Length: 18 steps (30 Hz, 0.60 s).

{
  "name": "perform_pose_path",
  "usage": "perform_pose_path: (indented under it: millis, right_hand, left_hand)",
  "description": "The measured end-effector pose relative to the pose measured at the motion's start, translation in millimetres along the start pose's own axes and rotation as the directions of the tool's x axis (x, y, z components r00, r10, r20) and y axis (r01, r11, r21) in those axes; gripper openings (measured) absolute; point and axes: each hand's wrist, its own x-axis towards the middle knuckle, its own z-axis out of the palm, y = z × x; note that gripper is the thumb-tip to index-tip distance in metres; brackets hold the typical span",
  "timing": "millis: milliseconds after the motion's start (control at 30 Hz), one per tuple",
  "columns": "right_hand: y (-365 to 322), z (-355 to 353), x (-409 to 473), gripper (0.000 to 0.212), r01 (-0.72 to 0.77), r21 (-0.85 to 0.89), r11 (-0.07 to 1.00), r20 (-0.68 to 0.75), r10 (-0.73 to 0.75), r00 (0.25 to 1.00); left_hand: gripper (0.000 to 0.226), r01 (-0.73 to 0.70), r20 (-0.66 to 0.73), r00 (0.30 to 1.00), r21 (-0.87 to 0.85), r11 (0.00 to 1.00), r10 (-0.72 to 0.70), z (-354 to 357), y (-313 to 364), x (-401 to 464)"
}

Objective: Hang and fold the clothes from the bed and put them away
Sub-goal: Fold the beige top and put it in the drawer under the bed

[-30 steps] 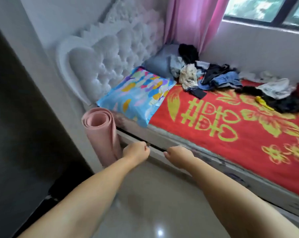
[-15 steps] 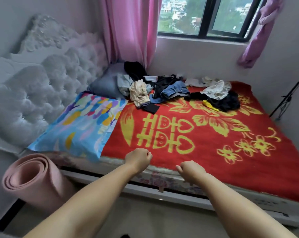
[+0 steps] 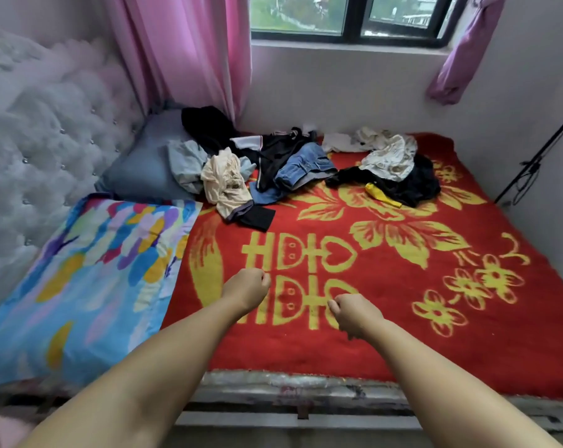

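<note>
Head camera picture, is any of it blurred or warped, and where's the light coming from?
Head view: daylight enters through the window; wide-angle bending curves the bed's edge; the patterned pillow near the frame's left looks smeared, while the clothes pile stays fairly sharp.

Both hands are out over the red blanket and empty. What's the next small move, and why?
Probably reach the left hand forward to the cream garment. It is the nearest piece of the clothes heap by the grey pillow, lying on top, and both the left and right hand are curled, holding nothing, short of it.
</note>
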Motion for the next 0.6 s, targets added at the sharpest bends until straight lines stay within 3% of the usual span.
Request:
perform_pose_path:
  millis: [167,400,600]
  right_hand:
    - [16.7,-0.2,62.5,0.039,-0.010,-0.013,1.000,0.038,0.010,0.999]
    - [37.9,-21.4,201.0,0.034,0.041,-0.048,0.998,0.124,-0.035,0.992]
    - [21.1,7.9,312.1,0.030,0.133,-0.081,0.988,0.268,-0.107,0.957]
  left_hand:
    - [0.036,0.001,0.071,0.997,0.034,0.999,-0.003,15.5,7.4,57.2]
    - [0.036,0.159,0.091,0.983,0.017,0.987,-0.160,31.3,4.8,168.0]
    - [0.035,0.259,0.128,0.958,-0.011,0.966,-0.255,48.7,-24.4,251.0]
